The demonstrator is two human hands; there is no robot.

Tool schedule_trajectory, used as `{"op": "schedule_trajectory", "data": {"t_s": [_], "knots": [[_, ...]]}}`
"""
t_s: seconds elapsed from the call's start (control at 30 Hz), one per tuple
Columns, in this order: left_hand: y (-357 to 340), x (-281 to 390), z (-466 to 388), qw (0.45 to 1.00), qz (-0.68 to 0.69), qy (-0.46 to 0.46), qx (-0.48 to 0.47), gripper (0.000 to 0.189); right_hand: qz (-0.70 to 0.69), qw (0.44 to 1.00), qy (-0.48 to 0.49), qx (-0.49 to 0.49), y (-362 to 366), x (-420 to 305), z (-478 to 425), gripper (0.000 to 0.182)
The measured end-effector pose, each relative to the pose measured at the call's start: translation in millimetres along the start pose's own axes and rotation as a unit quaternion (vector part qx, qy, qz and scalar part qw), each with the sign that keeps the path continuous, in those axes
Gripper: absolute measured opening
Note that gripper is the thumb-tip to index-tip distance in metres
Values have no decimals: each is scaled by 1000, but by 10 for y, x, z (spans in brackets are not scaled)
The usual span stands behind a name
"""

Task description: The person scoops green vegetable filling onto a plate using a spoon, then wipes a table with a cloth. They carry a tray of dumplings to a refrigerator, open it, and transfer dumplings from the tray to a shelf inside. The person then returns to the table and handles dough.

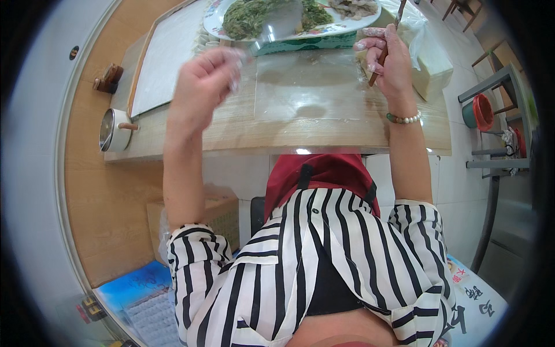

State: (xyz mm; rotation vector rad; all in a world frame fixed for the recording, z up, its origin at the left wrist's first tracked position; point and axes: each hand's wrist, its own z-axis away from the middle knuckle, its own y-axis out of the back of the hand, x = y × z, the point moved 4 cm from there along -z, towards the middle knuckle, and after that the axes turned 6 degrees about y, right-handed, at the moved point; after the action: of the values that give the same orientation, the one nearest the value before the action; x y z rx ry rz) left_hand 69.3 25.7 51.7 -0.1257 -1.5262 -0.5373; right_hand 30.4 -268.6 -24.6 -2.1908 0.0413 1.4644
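My left hand (207,84) is raised over the table's left half, blurred, with curled fingers at a clear or shiny utensil (259,43) by the plate's near rim; its exact kind is unclear. My right hand (388,56), floury at the fingertips, holds a thin brown stick (384,60), slanting upward. Between and beyond the hands, an oval patterned plate (284,34) bears chopped green filling (247,21) and a pile of greyish pieces (354,8). Below it lies a clear sheet (310,95) with small white specks on the wooden tabletop.
A white-surfaced tray (167,56) lies at the left, with pale folded pieces (205,41) along its right side. A white mug (119,130) stands at the near left corner. Pale stacked sheets (433,76) under plastic sit at right. Below the plate is a green box (310,44).
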Motion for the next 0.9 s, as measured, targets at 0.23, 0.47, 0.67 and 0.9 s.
{"op": "schedule_trajectory", "data": {"t_s": [0.23,0.47,0.67,0.9], "knots": [[-90,256,-414,763,-486,-356,234,22,9,1000,-11,-5,-36,-6,18,46],[114,248,-155,871,-336,-294,207,23,3,1000,-18,12,-32,-37,58,45],[99,149,-146,831,-459,-268,164,23,0,1000,-26,10,-81,-68,70,46],[485,316,-670,846,-392,-248,262,21,14,999,-25,16,-65,-77,83,45]]}}
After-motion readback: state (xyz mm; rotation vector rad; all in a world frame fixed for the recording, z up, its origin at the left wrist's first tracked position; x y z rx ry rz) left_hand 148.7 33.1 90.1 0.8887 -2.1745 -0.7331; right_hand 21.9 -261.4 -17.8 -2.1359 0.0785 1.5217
